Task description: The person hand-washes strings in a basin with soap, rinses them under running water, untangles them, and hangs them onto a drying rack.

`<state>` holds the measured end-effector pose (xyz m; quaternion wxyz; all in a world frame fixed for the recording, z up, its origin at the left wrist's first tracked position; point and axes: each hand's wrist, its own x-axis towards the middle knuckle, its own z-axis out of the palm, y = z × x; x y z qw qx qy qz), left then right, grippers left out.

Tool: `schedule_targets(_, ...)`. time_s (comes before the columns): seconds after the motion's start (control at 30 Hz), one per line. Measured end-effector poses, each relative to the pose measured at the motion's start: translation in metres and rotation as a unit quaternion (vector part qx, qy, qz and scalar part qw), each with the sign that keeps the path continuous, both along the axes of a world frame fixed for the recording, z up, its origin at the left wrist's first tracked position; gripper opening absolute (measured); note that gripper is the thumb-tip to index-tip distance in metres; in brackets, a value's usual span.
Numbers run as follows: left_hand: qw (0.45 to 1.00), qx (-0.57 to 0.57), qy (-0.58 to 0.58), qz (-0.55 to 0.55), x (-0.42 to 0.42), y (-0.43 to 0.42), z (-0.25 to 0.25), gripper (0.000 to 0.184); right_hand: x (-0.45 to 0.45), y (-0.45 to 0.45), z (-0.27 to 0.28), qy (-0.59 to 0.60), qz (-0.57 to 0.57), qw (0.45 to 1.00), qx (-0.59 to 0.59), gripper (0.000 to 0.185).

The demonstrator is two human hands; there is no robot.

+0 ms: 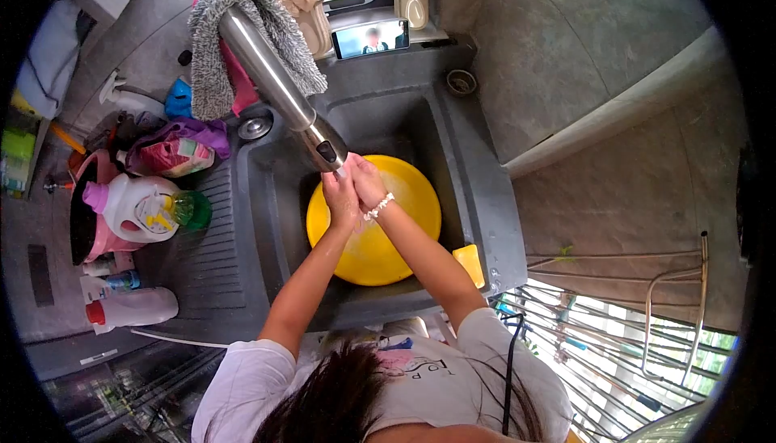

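Above a yellow basin (412, 253), my two wet hands are held together right under the mouth of a metal faucet (279, 83). My left hand (342, 199) looks cupped, with its fingers reaching beneath the faucet head. Against it lies my right hand (368, 182), fingers stretched toward the left one; a white beaded bracelet (378, 206) circles that wrist. I see nothing held in either hand, though the faucet head hides some fingertips. The basin sits inside a dark grey sink (477, 168) and seems to contain water.
A grey fluffy cloth (212, 55) hangs over the faucet. Detergent bottles (133, 208) and a purple packet (174, 144) crowd the left side. Behind the sink a phone (370, 39) leans near sandals (414, 2). A yellow sponge-like block (468, 265) rests on the right rim.
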<state>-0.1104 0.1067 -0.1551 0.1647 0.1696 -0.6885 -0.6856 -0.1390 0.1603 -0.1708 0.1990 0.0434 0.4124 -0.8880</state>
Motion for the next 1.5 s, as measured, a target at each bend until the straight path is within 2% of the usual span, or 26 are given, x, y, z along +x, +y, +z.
schedule_targets(0.03,1.0,0.0,0.0,0.001,0.0,-0.002,0.003,0.035,0.003,0.002,0.005,0.0,0.001,1.0,0.0,0.023)
schedule_targets(0.1,0.985,-0.163,0.056,0.01,-0.002,-0.007,0.006,0.033,0.007,0.006,0.015,-0.006,0.029,0.997,-0.078,0.025)
schedule_targets(0.13,0.985,-0.163,0.055,0.01,-0.003,-0.009,0.004,0.033,0.005,0.009,0.013,-0.007,0.029,0.997,-0.077,0.025)
schedule_targets(0.2,0.969,-0.237,0.068,0.002,-0.005,-0.011,0.002,0.03,0.003,0.015,0.012,-0.064,0.068,0.978,-0.184,0.03)
schedule_targets(0.23,0.969,-0.237,0.068,0.001,-0.003,-0.011,0.002,0.03,0.005,0.016,0.014,-0.065,0.068,0.978,-0.184,0.03)
schedule_targets(0.3,0.915,-0.404,0.011,0.002,0.0,-0.008,0.005,0.027,0.007,0.018,0.019,-0.084,0.071,0.986,-0.126,0.032)
schedule_targets(0.43,0.923,-0.383,0.032,-0.029,-0.004,-0.009,0.001,0.026,0.004,0.011,0.008,-0.052,0.055,0.991,-0.108,0.033)
schedule_targets(0.5,0.962,-0.268,-0.008,-0.046,-0.006,-0.013,-0.008,0.025,0.004,0.005,0.006,0.036,0.016,0.998,0.058,0.038)
schedule_targets(0.63,0.965,-0.26,0.01,-0.032,-0.007,-0.015,-0.017,0.027,0.005,-0.005,0.007,0.033,-0.005,0.997,0.077,0.039)
schedule_targets(0.7,0.999,-0.01,0.015,-0.032,-0.007,-0.008,-0.018,0.029,0.008,-0.007,0.009,0.076,-0.049,0.984,0.154,0.04)
schedule_targets(0.73,0.999,-0.01,0.015,-0.032,-0.003,-0.005,-0.007,0.029,0.007,-0.007,0.01,0.076,-0.049,0.984,0.154,0.04)
schedule_targets(0.8,0.963,0.255,0.074,-0.053,0.006,0.0,0.018,0.032,0.006,-0.006,0.01,0.115,-0.103,0.958,0.243,0.032)
schedule_targets(0.83,0.962,0.256,0.074,-0.053,0.006,0.004,0.027,0.032,0.008,-0.005,0.015,0.115,-0.103,0.958,0.244,0.032)
schedule_targets(0.9,0.979,0.199,0.026,-0.025,0.004,0.01,0.039,0.034,0.012,-0.001,0.024,0.213,-0.108,0.901,0.362,0.028)
schedule_targets(1.03,0.988,0.135,0.023,-0.067,0.004,0.002,0.035,0.034,0.014,0.009,0.03,0.28,-0.063,0.861,0.42,0.026)
schedule_targets(1.1,0.979,0.191,0.023,-0.074,0.002,0.003,0.033,0.037,0.01,0.015,0.036,0.286,0.055,0.825,0.485,0.031)
schedule_targets(1.13,0.979,0.191,0.023,-0.073,0.002,0.002,0.028,0.037,0.008,0.011,0.03,0.286,0.055,0.825,0.485,0.031)
schedule_targets(1.2,0.948,0.284,0.124,-0.074,0.001,-0.002,0.012,0.041,0.004,-0.001,0.016,0.392,-0.126,0.801,0.435,0.032)
schedule_targets(1.23,0.948,0.284,0.124,-0.074,0.0,-0.005,0.002,0.041,0.005,-0.001,0.025,0.392,-0.126,0.801,0.435,0.032)
schedule_targets(1.27,0.929,0.332,0.134,-0.089,0.0,-0.01,-0.008,0.042,0.008,-0.001,0.034,0.391,-0.129,0.811,0.416,0.029)
schedule_targets(1.3,0.908,0.38,0.143,-0.104,0.001,-0.01,-0.003,0.042,0.011,-0.002,0.041,0.39,-0.133,0.82,0.397,0.026)
schedule_targets(1.33,0.908,0.38,0.142,-0.104,0.004,-0.011,0.003,0.042,0.012,-0.004,0.038,0.389,-0.133,0.821,0.397,0.026)
schedule_targets(1.4,0.872,0.456,0.057,-0.166,0.007,-0.012,0.017,0.035,0.013,-0.009,0.036,0.309,-0.187,0.834,0.417,0.02)
schedule_targets(1.43,0.872,0.456,0.056,-0.167,0.006,-0.014,0.011,0.035,0.014,-0.007,0.038,0.309,-0.187,0.834,0.417,0.02)
schedule_targets(1.5,0.88,0.457,0.028,-0.124,0.006,-0.015,0.0,0.032,0.014,-0.001,0.042,0.27,-0.12,0.826,0.481,0.02)
